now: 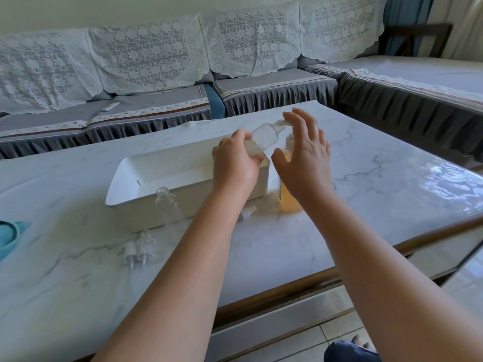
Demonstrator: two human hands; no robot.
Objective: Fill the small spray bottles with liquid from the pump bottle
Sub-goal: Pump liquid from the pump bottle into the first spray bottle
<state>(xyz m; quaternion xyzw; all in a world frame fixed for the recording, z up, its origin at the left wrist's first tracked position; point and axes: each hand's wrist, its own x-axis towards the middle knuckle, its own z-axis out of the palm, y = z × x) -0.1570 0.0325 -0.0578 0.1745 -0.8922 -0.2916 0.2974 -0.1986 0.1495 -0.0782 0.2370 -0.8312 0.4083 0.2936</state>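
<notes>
**A:** Where's the bottle you're filling, and how does it point?

**B:** Your left hand (235, 163) grips a small clear plastic spray bottle (264, 138) by its base, fingers curled round it, over the right end of the white rectangular plastic tray (146, 176). Long axis is tilted: base low toward you and left, open neck up and to the right. The neck meets the white spout of the pump bottle of amber liquid (287, 178).

**A:** Right hand?

**B:** Your right hand (303, 158) sits over the pump head, fingers straight and spread, fingertips on the top. Not curled round anything. The pump bottle stands upright on the white marble-pattern table (379, 184), just right of the tray, mostly hidden behind that hand.

**A:** The rest?

**B:** A second clear small bottle with no cap (167, 205) stands upright against the tray's near wall, neck up. Two white spray heads (136, 253) lie near the front of it on the table, next to something clear I can't make out. Another white spray head (248, 211) lies by your left wrist.
</notes>
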